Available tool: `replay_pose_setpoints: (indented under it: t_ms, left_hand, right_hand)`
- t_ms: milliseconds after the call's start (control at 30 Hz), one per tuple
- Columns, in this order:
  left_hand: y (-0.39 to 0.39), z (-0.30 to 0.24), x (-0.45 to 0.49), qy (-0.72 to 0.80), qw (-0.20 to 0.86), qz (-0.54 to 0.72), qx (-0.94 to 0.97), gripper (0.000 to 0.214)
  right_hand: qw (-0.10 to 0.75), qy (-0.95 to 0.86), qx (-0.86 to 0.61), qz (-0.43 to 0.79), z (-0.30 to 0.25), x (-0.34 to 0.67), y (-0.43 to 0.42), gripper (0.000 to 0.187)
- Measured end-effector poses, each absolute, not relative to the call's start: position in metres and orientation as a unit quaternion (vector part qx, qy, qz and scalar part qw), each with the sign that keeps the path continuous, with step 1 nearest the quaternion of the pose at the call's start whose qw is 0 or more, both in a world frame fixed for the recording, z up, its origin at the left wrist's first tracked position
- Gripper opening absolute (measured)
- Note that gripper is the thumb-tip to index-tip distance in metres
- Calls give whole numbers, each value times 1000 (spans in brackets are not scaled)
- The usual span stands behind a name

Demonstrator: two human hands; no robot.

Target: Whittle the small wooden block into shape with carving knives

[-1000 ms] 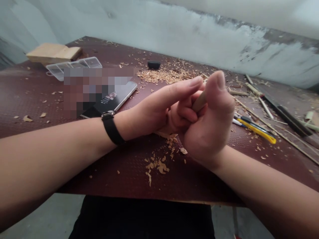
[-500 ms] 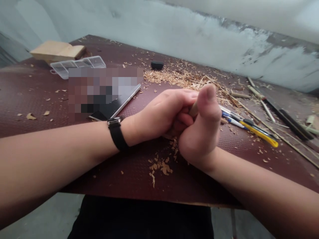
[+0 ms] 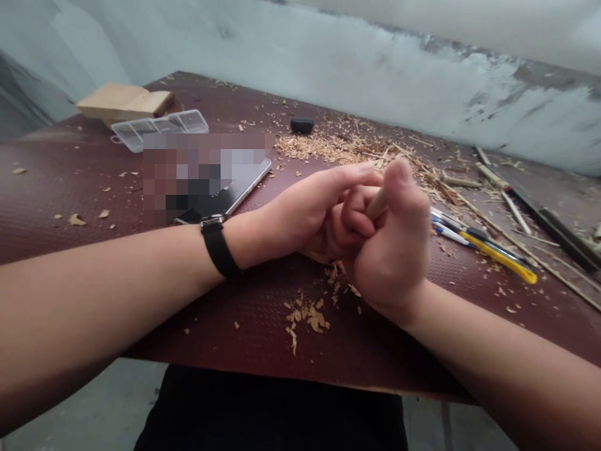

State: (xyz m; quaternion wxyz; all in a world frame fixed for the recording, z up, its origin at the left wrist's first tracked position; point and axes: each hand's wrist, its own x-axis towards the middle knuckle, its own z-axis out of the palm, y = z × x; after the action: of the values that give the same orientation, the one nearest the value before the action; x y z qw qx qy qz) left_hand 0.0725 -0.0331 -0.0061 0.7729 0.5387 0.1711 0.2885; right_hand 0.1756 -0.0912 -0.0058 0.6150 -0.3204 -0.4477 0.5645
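Observation:
My right hand (image 3: 397, 241) is closed around a slim pale wooden rod (image 3: 375, 203), its thumb pointing up. Only one end of the rod shows; the rest is hidden in the fist, so I cannot tell whether it is a tool's handle. Against it lies my left hand (image 3: 300, 210), with a black-banded watch on the wrist and its fingers curled. Below those fingers peeks the edge of a pale piece of wood (image 3: 317, 256), mostly covered. Both hands touch above the dark red table (image 3: 225, 326), where small wood shavings (image 3: 310, 316) are scattered.
A yellow utility knife (image 3: 504, 257) and pens lie right of my hands, near long wooden strips and a dark tool (image 3: 563, 232). Behind are a shavings heap (image 3: 323, 149) and a small black case (image 3: 301, 125). At left are a phone (image 3: 248, 185), clear plastic box (image 3: 159, 128) and wooden block (image 3: 124, 100).
My right hand has shifted slightly right and turned, so more of its curled fingers and the wooden rod show. The whole view has moved a little; the left hand stays against the right.

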Motion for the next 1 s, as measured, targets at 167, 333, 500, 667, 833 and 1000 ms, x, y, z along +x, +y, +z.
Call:
replay_pose_setpoints:
  t_ms: [167,333,500,667,833,1000]
  left_hand:
    - [-30,-12,72,89,797,278,529,61]
    - [-31,-14,67,117,797,273,525,66]
    - [-32,-10,66,121,816,270,497,54]
    - [-29,-11,68,119,807,264,514,53]
    - [-27,-14,68,115,785,297,531,45]
    - [-30,-13,70,116,772,307,545,39]
  right_hand:
    - [624,-479,-300,539,6,182,-93,73]
    - [611,-510,-296,528,-5,187,-84,73]
    - [573,-510,-295,570,-9,189,-87,69]
    - [559,-489,-330,582,-4,194,-85,72]
    - [552,-506,-302,591,5,202,-87,74]
    - [576,-539,-253,560,7,205,-87,73]
